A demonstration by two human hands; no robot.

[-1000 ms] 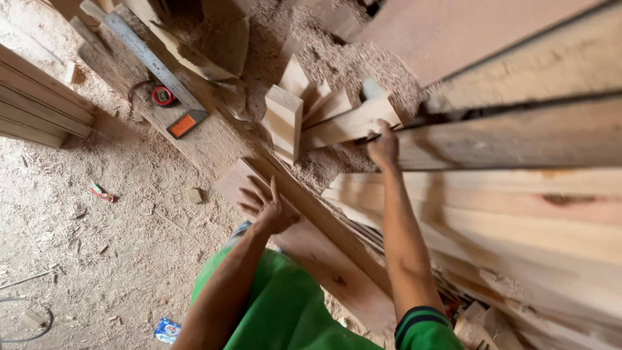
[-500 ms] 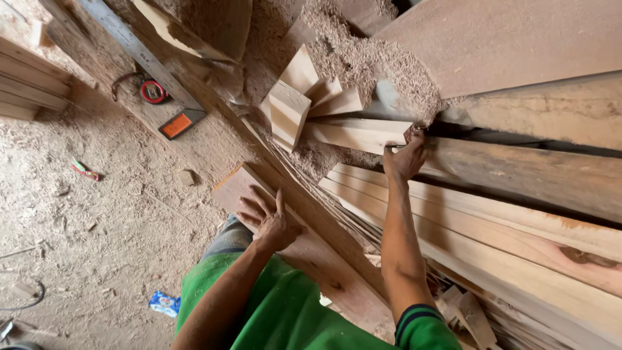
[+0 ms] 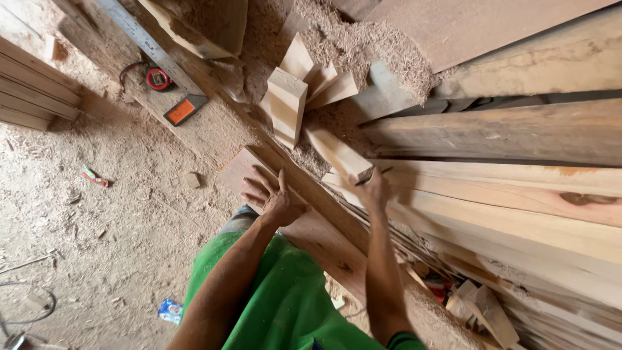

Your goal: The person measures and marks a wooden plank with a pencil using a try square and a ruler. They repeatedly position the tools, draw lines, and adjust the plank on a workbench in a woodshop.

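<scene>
While sawdust lies thick over the workshop floor (image 3: 97,214), a person in a green shirt leans over a stack of long planks (image 3: 518,214), the right hand (image 3: 369,189) closed around the near end of a short pale wooden block (image 3: 338,154) that angles up toward a heap of offcuts (image 3: 301,84). A thin dark stick, perhaps a pencil, juts from the same fist. Handling the block well looks a matter of keeping a firm wrap near its end and steadying the body on the other arm. That grip is narrow, fingers curled tight on the wood. The left hand (image 3: 272,194) is spread wide, palm down, fingers splayed flat on a reddish board (image 3: 311,227) that slopes beside the stack; it holds nothing. Farther off, a red tape measure (image 3: 157,78) and an orange-faced tool (image 3: 184,109) rest on a dusty beam.
</scene>
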